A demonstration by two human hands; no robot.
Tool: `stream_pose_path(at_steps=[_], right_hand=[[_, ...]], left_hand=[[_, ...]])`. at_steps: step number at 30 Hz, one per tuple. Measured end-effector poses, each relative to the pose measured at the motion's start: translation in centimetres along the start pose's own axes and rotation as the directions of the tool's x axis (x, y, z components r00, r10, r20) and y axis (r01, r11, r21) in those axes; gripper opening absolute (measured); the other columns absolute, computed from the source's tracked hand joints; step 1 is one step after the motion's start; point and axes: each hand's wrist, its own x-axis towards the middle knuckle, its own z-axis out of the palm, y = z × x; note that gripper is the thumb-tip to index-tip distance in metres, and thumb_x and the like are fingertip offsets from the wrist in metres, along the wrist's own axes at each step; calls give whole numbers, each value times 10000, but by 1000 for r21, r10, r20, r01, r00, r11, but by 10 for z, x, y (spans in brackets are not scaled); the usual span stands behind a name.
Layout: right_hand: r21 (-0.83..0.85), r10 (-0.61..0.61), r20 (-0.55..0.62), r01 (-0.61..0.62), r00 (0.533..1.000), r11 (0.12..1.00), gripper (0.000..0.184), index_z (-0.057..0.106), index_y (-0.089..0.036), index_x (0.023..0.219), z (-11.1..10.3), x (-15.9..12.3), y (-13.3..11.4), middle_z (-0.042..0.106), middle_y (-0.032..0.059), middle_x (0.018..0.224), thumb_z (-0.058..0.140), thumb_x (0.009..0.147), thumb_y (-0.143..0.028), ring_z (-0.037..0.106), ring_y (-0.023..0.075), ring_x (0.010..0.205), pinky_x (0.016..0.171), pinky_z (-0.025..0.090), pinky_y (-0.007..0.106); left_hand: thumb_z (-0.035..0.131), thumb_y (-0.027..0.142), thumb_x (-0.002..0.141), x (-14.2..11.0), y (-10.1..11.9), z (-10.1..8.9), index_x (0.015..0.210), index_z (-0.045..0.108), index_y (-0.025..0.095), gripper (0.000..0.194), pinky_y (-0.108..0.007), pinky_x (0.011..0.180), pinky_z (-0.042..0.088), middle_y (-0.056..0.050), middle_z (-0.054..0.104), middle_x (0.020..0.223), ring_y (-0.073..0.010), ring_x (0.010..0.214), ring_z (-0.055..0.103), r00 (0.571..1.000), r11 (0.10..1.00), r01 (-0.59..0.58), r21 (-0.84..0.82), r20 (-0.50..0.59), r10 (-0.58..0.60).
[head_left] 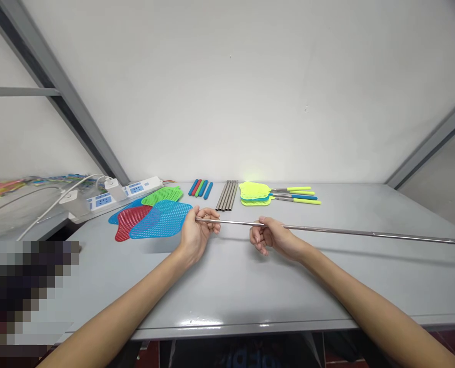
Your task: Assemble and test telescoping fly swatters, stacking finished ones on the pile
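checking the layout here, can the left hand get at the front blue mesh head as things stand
Probably yes: the left hand is right beside the front blue mesh head, with nothing seemingly over it, though holding the metal rod may hinder a grasp.

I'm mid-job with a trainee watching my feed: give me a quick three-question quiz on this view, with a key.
1. What do the left hand and the right hand both hold?
A. A screwdriver
B. A thin metal rod
C. A rope

2. True or false: the red mesh head lies to the right of the tubes.

3. Which three colours show among the loose grips on the table?

Key:
1. B
2. False; it lies to their left.
3. Blue, red and green
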Motion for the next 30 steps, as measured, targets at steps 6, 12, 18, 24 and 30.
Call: stream_pose_path(at_steps=[6, 12, 18, 24, 30], right_hand=[[-5, 15, -6, -15, 1000, 1000, 418, 481, -132, 571, 2, 1, 2, 470, 15, 536, 262, 825, -381, 448, 90, 425, 415, 344, 219], [-5, 26, -17, -26, 1000, 1000, 422, 490, -129, 569, 3, 1, 3, 476, 18, 534, 257, 824, -371, 447, 92, 422, 426, 353, 228], [-16, 42, -1, -42, 999, 999, 442, 494, -127, 562, 4, 2, 3, 484, 15, 509, 240, 823, -377, 441, 85, 391, 433, 353, 230], [-12, 56, 4, -56, 998, 998, 448, 499, -129, 571, 3, 3, 8, 500, 19, 510, 243, 818, -402, 451, 88, 387, 429, 354, 227], [-16, 51, 9, -51, 999, 999, 454, 503, -126, 573, 4, 3, 7, 499, 20, 512, 238, 822, -398, 453, 88, 386, 428, 356, 229]], left_hand=[[207, 303, 798, -4, -2, 3, 550, 535, 128, 447, -226, 441, 349, -29, 492, 447, -110, 408, 453, 999, 999, 28, 16, 14, -28], [205, 303, 797, -7, -5, 5, 550, 530, 135, 441, -226, 445, 347, -30, 494, 420, -114, 402, 447, 999, 999, 32, 3, 29, -32], [202, 311, 794, -10, -8, 6, 554, 533, 136, 445, -228, 452, 352, -33, 498, 416, -116, 407, 453, 998, 999, 48, 4, 37, -48], [216, 328, 782, -12, -11, 8, 555, 532, 138, 433, -229, 443, 353, -34, 496, 422, -118, 409, 452, 998, 998, 63, -7, 27, -63], [207, 324, 784, -14, -14, 10, 556, 527, 141, 433, -230, 438, 356, -32, 490, 414, -121, 407, 455, 997, 997, 73, -12, 28, -72]])
